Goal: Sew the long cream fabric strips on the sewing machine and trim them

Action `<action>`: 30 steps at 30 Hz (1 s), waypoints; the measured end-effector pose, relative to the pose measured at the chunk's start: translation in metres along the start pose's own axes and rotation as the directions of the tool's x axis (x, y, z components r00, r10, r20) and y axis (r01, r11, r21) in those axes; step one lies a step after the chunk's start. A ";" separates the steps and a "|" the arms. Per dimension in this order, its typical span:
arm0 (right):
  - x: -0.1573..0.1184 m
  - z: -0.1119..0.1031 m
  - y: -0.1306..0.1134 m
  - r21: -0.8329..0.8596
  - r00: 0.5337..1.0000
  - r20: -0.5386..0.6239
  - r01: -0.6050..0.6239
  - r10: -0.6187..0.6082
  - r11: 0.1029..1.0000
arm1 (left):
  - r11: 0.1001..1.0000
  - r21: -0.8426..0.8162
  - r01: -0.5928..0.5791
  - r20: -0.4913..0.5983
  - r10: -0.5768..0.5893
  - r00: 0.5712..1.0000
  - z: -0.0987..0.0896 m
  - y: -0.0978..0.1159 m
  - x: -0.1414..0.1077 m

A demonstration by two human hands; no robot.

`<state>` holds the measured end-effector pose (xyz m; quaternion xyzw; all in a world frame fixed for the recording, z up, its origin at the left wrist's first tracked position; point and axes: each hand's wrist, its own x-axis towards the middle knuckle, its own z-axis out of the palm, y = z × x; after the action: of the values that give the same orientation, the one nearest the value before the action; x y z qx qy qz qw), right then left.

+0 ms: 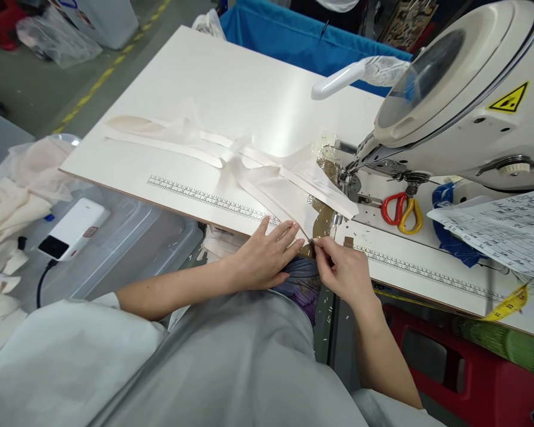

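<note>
A thin, pale pink fabric piece [298,184] with several narrow bands lies across the white sewing table, and its right end reaches the needle area of the sewing machine [454,89]. My left hand [267,258] rests flat at the table's front edge, fingers stretched out, its fingertips at the near edge of the fabric. Just right of it, my right hand [345,270] is closed in a pinch at the table edge. A small dark thing [311,242] shows at those fingertips, beside the fabric's near corner; its kind is too small to tell.
Red and yellow-handled scissors [400,213] lie by the machine, near a printed sheet [511,231] and a yellow measuring tape [507,303]. A ruler scale [204,196] marks the table [169,77]. At left, a clear plastic bin [129,237] holds a white device [73,228] beside piled fabric.
</note>
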<state>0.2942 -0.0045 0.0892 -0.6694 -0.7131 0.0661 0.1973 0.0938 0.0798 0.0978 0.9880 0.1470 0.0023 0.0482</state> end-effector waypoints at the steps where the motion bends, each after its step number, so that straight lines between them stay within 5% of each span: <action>1: -0.002 -0.002 0.001 0.060 0.999 0.001 -0.039 0.039 0.997 | 1.000 -0.002 -0.001 0.005 0.001 1.000 -0.001 0.000 0.000; 5: -0.005 -0.003 0.002 0.192 0.987 -0.083 -0.123 0.141 0.974 | 1.000 0.004 -0.009 0.001 0.009 1.000 -0.001 0.000 0.000; 17: -0.003 0.011 -0.001 -0.077 0.993 -0.107 0.033 -0.041 0.996 | 1.000 -0.012 0.000 -0.008 0.000 1.000 0.002 0.000 0.000; 23: -0.010 0.001 0.003 0.235 0.978 -0.168 -0.081 0.122 0.969 | 0.998 -0.063 -0.007 -0.052 0.004 0.999 0.000 0.004 -0.006; 27: 0.002 0.007 -0.009 0.319 0.916 -0.329 -0.124 0.232 0.940 | 0.984 -0.176 -0.027 -0.204 -0.009 0.979 -0.012 -0.031 -0.012; 30: 0.021 0.013 -0.018 0.328 0.933 -0.287 -0.118 0.218 0.937 | 0.955 -0.197 0.220 -0.272 -0.269 0.924 -0.037 -0.088 -0.020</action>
<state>0.2722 0.0167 0.0881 -0.6918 -0.5923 0.0833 0.4045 0.0487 0.1614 0.1264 0.9429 0.2742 0.1561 0.1063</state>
